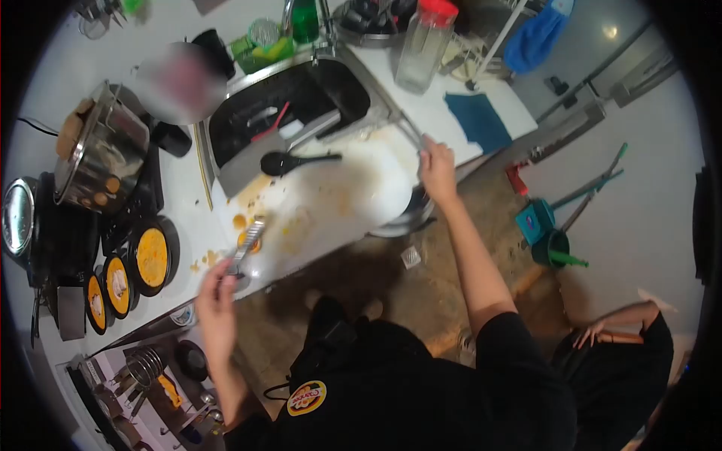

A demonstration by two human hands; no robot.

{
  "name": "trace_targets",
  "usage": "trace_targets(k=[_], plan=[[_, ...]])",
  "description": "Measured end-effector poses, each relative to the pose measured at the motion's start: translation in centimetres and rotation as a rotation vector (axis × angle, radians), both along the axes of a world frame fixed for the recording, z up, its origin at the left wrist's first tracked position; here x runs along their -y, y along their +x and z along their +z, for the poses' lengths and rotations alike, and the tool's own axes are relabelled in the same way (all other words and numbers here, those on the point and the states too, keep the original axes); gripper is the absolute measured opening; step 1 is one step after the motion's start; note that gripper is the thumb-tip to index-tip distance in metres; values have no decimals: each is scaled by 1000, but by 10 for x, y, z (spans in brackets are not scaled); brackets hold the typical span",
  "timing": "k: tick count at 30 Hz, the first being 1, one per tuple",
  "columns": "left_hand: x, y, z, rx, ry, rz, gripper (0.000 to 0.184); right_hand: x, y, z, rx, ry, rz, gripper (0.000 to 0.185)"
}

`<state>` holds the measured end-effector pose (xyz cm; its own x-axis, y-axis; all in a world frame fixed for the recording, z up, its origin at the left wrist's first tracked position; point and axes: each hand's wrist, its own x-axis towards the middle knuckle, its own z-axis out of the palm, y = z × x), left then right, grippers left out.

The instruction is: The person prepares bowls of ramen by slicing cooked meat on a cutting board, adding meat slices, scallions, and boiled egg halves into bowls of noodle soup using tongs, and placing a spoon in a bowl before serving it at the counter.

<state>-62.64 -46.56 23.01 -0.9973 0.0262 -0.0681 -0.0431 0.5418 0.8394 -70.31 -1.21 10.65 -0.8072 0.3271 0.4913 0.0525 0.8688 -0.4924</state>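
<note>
My left hand (218, 293) holds a metal utensil (250, 242) with a ridged end, over the food-stained white counter (278, 214). An orange spot lies just beside that end. My right hand (438, 167) is closed at the counter's front edge, on the handle of something thin and grey that points toward the sink (301, 98). A black ladle (289, 162) rests on the counter between the hands, nearer the sink. The sink holds a red-handled item and other pieces.
Three black bowls of orange food, the largest one (153, 257) nearest me, stand at the left by a big steel pot (105, 161). A jar with a red lid (425, 52) and a blue cloth (478, 120) are at the right. Another person (617, 376) stands at the lower right.
</note>
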Motion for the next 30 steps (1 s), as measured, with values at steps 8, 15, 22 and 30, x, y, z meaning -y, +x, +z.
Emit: trace_targets(k=[8, 15, 22, 30], plan=[[-176, -45, -70, -379, -326, -75, 27, -31, -4, 13, -43, -78, 184, 47], [-234, -64, -57, -353, -601, 121, 39, -348, 69, 31, -371, -413, -329, 51], [-361, -59, -31, -596, -483, 151, 43, -588, 60, 21, -300, -792, -239, 29], [-616, 18, -29, -478, -281, -131, 32, -561, 74, 33, -327, -775, -21, 10]])
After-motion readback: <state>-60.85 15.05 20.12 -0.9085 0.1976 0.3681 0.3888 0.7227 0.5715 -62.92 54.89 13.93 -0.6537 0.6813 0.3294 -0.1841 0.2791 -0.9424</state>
